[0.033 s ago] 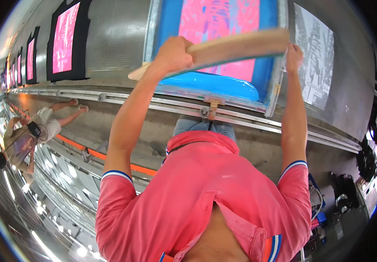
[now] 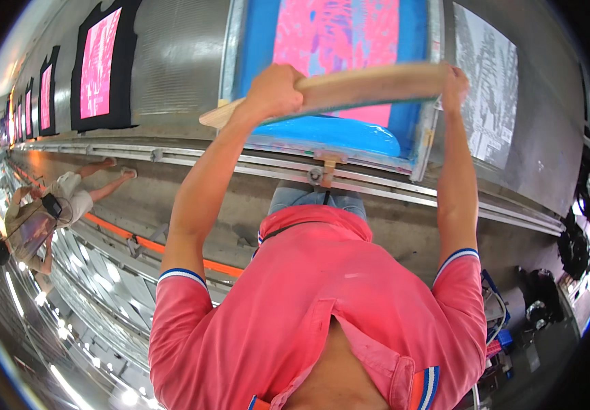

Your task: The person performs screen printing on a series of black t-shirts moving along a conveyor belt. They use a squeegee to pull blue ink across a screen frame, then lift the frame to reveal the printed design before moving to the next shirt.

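Observation:
My left hand grips a long wooden squeegee with a green blade edge, held across a metal-framed screen. At its other end, my right hand is closed on it, partly blurred. Below the squeegee, bright pink print shows within the screen's blue field, and a thick pool of glossy blue ink lies along the near end.
A long metal table carries black shirts with pink prints leftward and a grey printed sheet rightward. A metal rail runs along the near edge. Another person is at the left.
The squeegee has moved a little toward me, its right end most. My right hand has shifted slightly left to that end, and the scene sits slightly further left.

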Motion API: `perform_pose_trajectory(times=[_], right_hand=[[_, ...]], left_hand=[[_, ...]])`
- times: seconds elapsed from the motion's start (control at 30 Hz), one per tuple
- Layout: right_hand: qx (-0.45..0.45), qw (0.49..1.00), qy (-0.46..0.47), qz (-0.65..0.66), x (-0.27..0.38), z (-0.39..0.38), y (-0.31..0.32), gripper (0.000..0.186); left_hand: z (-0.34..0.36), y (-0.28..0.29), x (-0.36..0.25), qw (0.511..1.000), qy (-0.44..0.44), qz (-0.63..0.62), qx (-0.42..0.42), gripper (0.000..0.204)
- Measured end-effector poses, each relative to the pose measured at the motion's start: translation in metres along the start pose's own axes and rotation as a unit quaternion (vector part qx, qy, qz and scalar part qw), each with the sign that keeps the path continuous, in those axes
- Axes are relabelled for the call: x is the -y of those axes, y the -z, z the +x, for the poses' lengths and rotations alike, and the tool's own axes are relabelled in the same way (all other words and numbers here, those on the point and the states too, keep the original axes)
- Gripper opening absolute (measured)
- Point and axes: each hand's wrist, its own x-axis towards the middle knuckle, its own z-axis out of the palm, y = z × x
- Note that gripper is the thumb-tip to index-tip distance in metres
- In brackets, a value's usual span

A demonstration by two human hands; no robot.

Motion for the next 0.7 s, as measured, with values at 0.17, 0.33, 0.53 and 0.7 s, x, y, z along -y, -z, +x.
perform_pose_trajectory(times=[0.17,0.33,0.53,0.7], right_hand=[[0.018,0.998,-0.054,0.011,0.037,-0.009,0.006,0.048],[0.006,0.999,-0.041,0.030,0.038,-0.009,0.006,0.052],[0.030,0.996,-0.035,0.071,0.033,-0.008,0.005,0.053],[0.019,0.997,-0.041,0.057,0.039,-0.011,0.006,0.053]], left_hand=[[0.022,-0.050,-0.013,0.985,-0.011,0.152,0.080,0.035],[0.034,-0.072,-0.005,0.977,-0.013,0.191,0.096,0.035],[0.041,-0.088,0.006,0.978,0.006,0.182,0.099,0.039],[0.057,-0.087,0.005,0.966,0.008,0.195,0.170,0.035]])
